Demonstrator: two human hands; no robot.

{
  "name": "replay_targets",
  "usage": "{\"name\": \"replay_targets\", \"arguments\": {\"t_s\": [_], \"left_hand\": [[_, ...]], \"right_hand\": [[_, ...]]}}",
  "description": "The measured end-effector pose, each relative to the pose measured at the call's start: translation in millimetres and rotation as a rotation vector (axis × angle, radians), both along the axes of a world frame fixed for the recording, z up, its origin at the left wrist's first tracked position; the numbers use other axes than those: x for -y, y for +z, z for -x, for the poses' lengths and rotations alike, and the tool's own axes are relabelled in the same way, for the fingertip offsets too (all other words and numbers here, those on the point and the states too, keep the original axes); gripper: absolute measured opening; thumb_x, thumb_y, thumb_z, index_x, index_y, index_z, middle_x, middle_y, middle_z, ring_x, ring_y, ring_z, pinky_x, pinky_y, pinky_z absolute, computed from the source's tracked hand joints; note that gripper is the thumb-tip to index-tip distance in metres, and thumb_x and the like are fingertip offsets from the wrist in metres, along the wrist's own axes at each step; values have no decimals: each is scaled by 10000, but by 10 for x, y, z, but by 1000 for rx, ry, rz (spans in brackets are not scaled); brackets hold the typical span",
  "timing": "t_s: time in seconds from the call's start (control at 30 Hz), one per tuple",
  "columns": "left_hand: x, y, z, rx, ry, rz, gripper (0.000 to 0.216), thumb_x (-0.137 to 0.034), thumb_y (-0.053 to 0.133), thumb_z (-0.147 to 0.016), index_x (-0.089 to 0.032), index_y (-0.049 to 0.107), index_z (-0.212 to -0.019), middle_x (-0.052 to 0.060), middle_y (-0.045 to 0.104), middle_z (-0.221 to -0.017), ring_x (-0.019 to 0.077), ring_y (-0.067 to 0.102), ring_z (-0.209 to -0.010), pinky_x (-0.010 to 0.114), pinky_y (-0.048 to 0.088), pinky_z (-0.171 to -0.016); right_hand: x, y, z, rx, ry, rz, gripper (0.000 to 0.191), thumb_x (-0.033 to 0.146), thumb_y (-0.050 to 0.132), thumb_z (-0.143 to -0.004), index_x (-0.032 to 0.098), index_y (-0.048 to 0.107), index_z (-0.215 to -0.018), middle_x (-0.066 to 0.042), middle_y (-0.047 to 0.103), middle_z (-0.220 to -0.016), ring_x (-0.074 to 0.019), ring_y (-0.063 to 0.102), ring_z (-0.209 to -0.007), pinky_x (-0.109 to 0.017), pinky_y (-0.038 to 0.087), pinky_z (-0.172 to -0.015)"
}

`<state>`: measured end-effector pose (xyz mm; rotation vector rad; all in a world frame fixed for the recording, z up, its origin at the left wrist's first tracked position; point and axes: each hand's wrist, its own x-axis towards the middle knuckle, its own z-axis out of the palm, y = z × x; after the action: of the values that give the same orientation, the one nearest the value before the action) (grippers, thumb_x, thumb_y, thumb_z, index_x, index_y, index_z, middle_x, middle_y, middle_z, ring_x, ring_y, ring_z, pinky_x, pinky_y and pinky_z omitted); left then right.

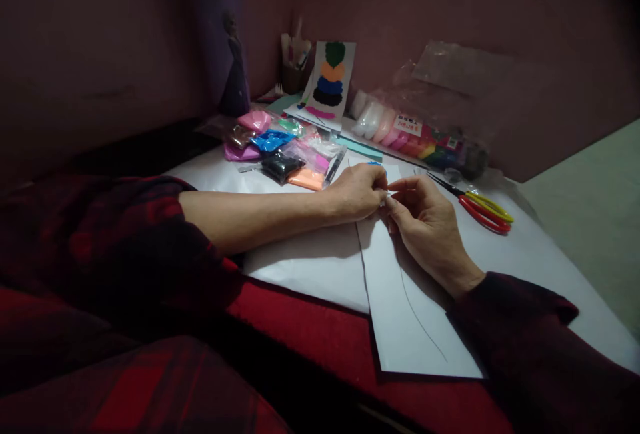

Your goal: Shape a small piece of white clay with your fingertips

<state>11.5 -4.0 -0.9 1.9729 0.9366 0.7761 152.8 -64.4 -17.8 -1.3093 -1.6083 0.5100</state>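
My left hand [356,191] and my right hand [429,224] meet fingertip to fingertip over a white sheet of paper [405,307] that bears a curved pencil line. Both pinch something tiny between thumb and fingers; it is too small to make out. A bit of blue shows just beyond the left fingers. The sheet lies on a larger white sheet [300,267] over a red cloth [320,334].
Small bags of coloured clay [280,147] lie behind my left hand. Red and yellow scissors [483,209] rest to the right. A long pack of clay sticks [420,137] and a card with coloured shapes [331,77] stand by the wall.
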Motion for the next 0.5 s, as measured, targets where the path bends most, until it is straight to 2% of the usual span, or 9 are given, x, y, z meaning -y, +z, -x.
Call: {"name": "replay_targets", "arguments": {"t_s": [0.5], "left_hand": [[-23, -26, 4, 30, -13, 12, 48, -188, 524, -772, -149, 548, -758, -11, 556, -610, 103, 538, -591, 318, 517, -691]], "right_hand": [[21, 27, 19, -77, 49, 29, 100, 184, 579, -849, 226, 531, -926, 52, 573, -650, -97, 485, -462, -257, 395, -461]]}}
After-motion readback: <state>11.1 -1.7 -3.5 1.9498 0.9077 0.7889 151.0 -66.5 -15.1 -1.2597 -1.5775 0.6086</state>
